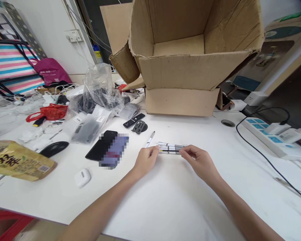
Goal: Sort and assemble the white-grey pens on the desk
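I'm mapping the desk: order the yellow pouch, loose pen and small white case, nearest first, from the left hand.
1. Loose pen, just beyond the left hand
2. Small white case, left of the hand
3. Yellow pouch, far left

White table (pixel 190 201) with pens (pixel 169 147), remote (pixel 134 120), cardboard box (pixel 180 100), power strip (pixel 273 137).

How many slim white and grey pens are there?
At least 4: one pen beyond the left hand; three or more grouped pens between it and the right hand. Some may be hidden.
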Demonstrator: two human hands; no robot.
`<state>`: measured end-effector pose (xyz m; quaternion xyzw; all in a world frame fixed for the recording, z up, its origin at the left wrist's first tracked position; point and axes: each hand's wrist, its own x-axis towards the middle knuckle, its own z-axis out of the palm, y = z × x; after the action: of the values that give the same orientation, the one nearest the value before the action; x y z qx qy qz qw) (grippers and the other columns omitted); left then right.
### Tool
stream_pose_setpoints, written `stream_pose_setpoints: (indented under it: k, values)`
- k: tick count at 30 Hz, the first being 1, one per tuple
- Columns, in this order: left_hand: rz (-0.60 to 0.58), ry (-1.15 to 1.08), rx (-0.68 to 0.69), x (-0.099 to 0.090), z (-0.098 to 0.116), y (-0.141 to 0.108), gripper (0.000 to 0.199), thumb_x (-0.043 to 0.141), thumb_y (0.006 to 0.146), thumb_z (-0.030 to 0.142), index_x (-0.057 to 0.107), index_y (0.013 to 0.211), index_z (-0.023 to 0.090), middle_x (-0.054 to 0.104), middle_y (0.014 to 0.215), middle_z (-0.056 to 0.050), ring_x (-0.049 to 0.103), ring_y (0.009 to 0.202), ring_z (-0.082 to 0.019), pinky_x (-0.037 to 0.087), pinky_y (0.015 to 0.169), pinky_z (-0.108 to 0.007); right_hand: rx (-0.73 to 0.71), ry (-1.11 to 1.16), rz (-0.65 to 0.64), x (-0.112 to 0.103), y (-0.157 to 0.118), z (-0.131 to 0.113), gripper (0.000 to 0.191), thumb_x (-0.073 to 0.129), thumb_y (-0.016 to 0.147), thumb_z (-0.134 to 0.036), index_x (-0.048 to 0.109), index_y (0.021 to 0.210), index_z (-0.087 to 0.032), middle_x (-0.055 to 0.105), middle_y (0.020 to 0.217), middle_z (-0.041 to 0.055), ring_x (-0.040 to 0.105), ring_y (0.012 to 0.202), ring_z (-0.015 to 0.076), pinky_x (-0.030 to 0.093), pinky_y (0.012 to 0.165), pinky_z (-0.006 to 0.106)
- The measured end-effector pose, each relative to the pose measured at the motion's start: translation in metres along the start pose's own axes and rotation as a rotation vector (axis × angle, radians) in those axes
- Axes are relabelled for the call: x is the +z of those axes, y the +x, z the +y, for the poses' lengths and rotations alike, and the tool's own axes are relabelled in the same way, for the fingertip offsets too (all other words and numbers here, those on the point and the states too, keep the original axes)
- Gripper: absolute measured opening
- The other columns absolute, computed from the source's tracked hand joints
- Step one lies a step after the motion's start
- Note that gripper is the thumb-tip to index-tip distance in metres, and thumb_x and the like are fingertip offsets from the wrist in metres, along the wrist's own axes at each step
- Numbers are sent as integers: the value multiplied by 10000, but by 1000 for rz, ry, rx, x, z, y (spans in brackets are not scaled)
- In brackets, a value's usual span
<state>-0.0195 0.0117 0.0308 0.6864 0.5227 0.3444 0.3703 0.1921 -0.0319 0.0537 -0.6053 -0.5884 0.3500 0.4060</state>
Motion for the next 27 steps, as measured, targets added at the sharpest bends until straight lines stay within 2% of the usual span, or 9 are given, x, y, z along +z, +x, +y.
stream_pose_setpoints:
  k: [3,10,14,18,22,27]
  values:
    - [4,-38,-19,0,0,0,462,336,921,484,296,555,204,277,528,44,288,512,-109,226,542,-272,-21,3,-3,0,1,2,311,612,824,-537,677,844,-234,673,826,32,595,764,194,449,697,307]
    - [-8,-13,-1,0,0,0,478,320,924,500,279,551,204,264,521,45,266,508,-106,204,535,-275,-8,-23,-14,-5,3,1,327,623,799,-560,687,842,-242,680,841,39,579,740,193,455,635,294]
    - [-13,19,15,0,0,0,472,308,922,507,264,561,206,243,525,48,256,511,-105,199,529,-272,33,-21,-26,-8,2,-2,442,538,833,-625,646,728,-209,619,715,38,469,580,144,349,471,248]
    - [-22,37,37,0,1,-1,458,305,923,498,259,573,206,236,531,49,257,515,-106,198,528,-273,17,-44,-20,-6,1,-2,476,511,850,-626,592,652,-201,548,642,16,360,520,117,286,445,248]
    - [-34,21,26,-1,1,-1,457,304,920,498,264,569,207,251,533,45,267,515,-109,203,528,-275,-40,-81,5,-3,1,-1,430,536,848,-602,611,684,-211,562,646,19,426,577,143,348,496,263]
    - [-40,10,1,0,-1,0,457,312,916,497,280,564,206,263,532,46,281,514,-111,201,531,-277,-47,-58,11,-4,2,0,345,593,826,-565,670,794,-230,659,765,42,542,690,186,432,591,292]
